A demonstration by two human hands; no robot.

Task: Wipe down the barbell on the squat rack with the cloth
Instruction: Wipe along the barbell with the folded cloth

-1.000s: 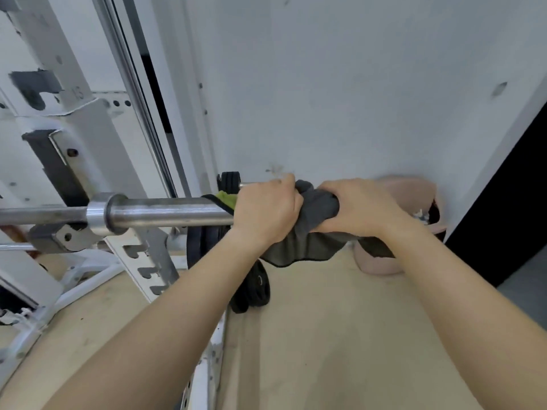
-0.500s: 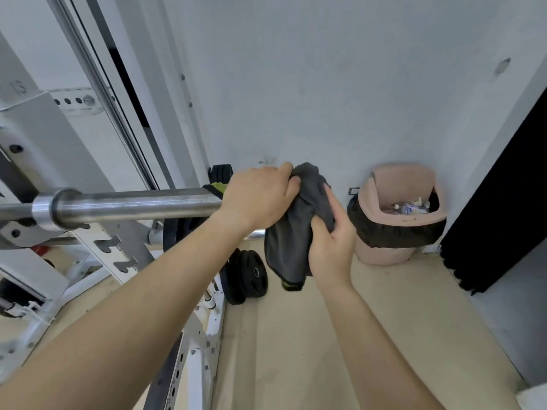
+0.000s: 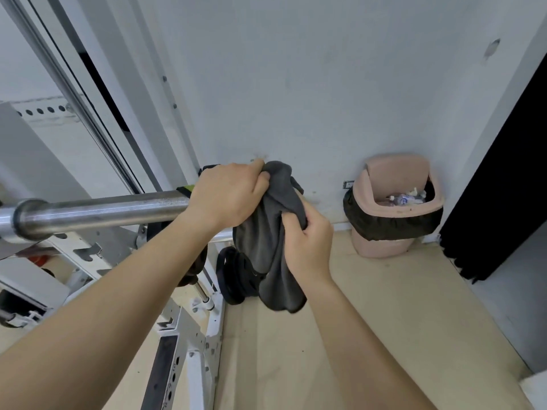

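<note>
Both the left hand (image 3: 229, 198) and right hand (image 3: 309, 244) grip the cloth (image 3: 266, 247) at the barbell (image 3: 103, 211) end.

I am looking at a pale grey wall (image 3: 310, 84) filling the upper view, scuffed and evenly lit. Against its base a pink waste bin (image 3: 390, 208) with a black liner is standing on the light wooden floor (image 3: 384, 321). Right of the bin a black curtain (image 3: 503, 187) is hanging. Left of the bin, black weight plates (image 3: 236, 273) are leaning beside the white rack frame (image 3: 189, 350).
</note>
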